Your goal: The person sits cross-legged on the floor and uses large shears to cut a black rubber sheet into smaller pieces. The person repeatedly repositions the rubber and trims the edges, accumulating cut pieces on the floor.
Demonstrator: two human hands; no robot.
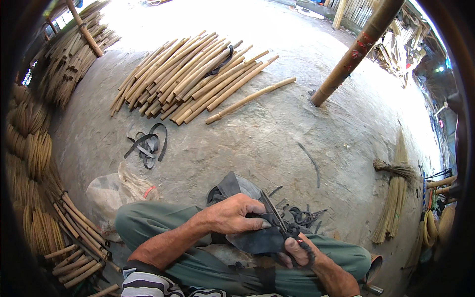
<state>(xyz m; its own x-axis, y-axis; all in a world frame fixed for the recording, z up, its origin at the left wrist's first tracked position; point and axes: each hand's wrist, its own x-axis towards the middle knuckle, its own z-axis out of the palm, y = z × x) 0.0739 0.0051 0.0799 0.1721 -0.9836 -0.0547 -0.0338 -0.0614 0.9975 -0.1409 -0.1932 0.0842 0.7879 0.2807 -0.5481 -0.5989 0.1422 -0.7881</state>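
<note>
Over my crossed legs, my left hand point(240, 214) is closed on a black rubber sheet point(255, 241), pinching it between thumb and fingers. My right hand point(299, 253) is closed round the dark, wrapped handle of what look like scissors point(273, 210). Their long metal blade points up and away from me, lying against the rubber beside my left fingertips. Part of the handle is hidden by my right hand. More grey-black rubber point(236, 185) stands up just beyond my left hand. Black rubber scraps point(303, 216) lie on the floor past the blade.
A pile of cut bamboo sticks point(183, 79) lies ahead, with a loop of black strips point(147, 145) nearer me. A bamboo post point(346, 62) rises at right. Broom-like bundles point(394, 198) lie right; fibre bundles point(37, 153) stack up left. A pale sack point(106, 195) sits by my left knee.
</note>
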